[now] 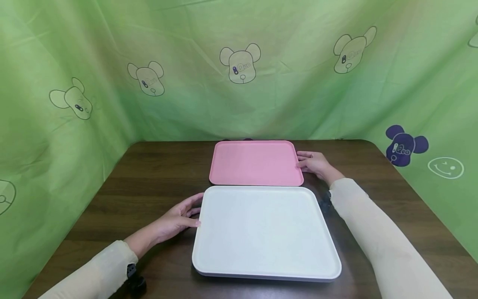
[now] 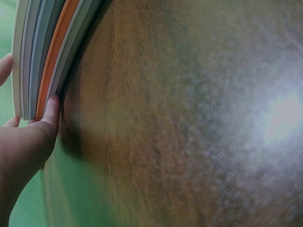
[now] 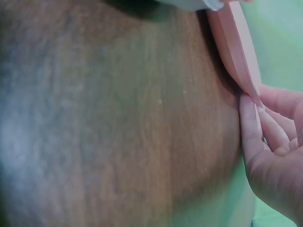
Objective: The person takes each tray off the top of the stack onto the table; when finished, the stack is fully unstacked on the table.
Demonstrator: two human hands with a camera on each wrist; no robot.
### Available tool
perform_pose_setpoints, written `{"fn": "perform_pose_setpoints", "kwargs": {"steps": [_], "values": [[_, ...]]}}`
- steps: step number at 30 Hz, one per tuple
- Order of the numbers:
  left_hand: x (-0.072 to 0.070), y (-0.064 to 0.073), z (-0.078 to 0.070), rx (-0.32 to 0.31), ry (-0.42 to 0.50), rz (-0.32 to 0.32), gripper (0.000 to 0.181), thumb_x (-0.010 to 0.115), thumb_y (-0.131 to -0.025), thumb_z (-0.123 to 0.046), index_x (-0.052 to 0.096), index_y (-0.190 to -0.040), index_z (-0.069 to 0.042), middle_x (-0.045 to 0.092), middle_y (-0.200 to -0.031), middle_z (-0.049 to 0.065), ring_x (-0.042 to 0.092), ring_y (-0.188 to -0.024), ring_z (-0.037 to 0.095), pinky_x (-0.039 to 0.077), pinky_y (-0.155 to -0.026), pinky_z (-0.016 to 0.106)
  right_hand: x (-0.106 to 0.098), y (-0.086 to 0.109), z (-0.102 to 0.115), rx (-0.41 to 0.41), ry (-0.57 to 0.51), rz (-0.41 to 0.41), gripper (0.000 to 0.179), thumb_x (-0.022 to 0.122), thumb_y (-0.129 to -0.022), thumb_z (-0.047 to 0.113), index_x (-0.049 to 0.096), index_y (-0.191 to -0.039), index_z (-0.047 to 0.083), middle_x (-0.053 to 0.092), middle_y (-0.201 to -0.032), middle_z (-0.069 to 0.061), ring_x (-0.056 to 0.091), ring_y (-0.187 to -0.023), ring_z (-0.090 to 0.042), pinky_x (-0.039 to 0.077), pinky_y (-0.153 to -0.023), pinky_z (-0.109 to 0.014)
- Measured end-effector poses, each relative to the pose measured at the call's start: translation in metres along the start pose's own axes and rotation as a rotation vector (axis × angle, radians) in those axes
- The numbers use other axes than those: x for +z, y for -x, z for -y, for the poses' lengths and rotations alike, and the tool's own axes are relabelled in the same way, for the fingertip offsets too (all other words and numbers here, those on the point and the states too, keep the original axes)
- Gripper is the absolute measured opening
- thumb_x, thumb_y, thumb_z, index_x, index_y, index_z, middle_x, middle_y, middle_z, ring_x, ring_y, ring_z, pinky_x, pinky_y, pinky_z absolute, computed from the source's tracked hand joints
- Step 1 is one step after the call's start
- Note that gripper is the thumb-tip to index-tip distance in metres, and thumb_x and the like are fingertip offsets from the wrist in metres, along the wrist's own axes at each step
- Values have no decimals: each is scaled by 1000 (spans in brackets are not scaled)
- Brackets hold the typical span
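A white rectangular tray (image 1: pixel 267 232) tops a stack of trays near the front of the table. In the left wrist view the stack's side shows several layers, among them an orange tray (image 2: pixel 57 42). My left hand (image 1: pixel 177 220) is at the stack's left side, thumb and fingertips touching the edges, fingers fairly straight. Just behind the stack lies a pink tray (image 1: pixel 255 162), long side toward me. My right hand (image 1: pixel 313 163) pinches the pink tray's right edge between thumb and fingers. The tray's edge (image 3: pixel 232 42) runs up from the fingertips in the right wrist view.
The dark wooden table (image 1: pixel 149 182) extends past both sides of the trays. A green curtain (image 1: pixel 284 104) with bear drawings hangs behind the table and along both sides. A black device (image 1: pixel 136 282) sits on the left wrist.
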State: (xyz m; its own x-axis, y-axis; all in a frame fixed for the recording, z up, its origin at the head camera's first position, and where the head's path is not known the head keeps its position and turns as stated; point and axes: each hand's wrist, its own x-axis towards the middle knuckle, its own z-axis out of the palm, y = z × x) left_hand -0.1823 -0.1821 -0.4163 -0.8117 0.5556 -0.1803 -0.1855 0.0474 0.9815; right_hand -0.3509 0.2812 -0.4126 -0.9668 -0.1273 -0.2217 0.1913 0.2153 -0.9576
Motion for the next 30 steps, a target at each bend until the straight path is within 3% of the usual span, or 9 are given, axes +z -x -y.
{"fn": "perform_pose_setpoints", "kwargs": {"steps": [9, 17, 21, 30], "values": [[-1, 0, 1, 13, 1, 7, 86, 71, -87, -5, 19, -155, -9, 10, -160, 12, 23, -140, 37, 30, -108, 48, 0, 0, -1, -12, 52, -7, 65, 58, -92, -5, 26, -149, -8, 37, -146, -28, 64, -89, -7, 53, -83, -28], [0, 0, 1, -4, 9, -10, 87, 72, -85, -5, 21, -155, -13, 13, -159, 8, 25, -140, 34, 29, -109, 49, -4, 0, -2, -38, -12, 1, 63, 54, -94, -7, 24, -149, -8, 34, -147, -30, 64, -86, -3, 52, -84, -29], [0, 0, 1, 0, 9, -9, 87, 72, -85, -6, 21, -155, -12, 13, -159, 8, 25, -140, 34, 28, -109, 50, -8, 4, -3, -40, -46, -8, 62, 53, -95, -7, 24, -149, -8, 34, -147, -30, 65, -89, -4, 51, -86, -30], [1, 1, 0, -3, 11, -13, 86, 73, -85, -6, 23, -155, -13, 14, -159, 7, 25, -140, 34, 29, -109, 50, -16, 21, -1, -78, -5, -1, 62, 55, -96, -3, 23, -149, -8, 34, -146, -33, 63, -100, -7, 51, -87, -30]]}}
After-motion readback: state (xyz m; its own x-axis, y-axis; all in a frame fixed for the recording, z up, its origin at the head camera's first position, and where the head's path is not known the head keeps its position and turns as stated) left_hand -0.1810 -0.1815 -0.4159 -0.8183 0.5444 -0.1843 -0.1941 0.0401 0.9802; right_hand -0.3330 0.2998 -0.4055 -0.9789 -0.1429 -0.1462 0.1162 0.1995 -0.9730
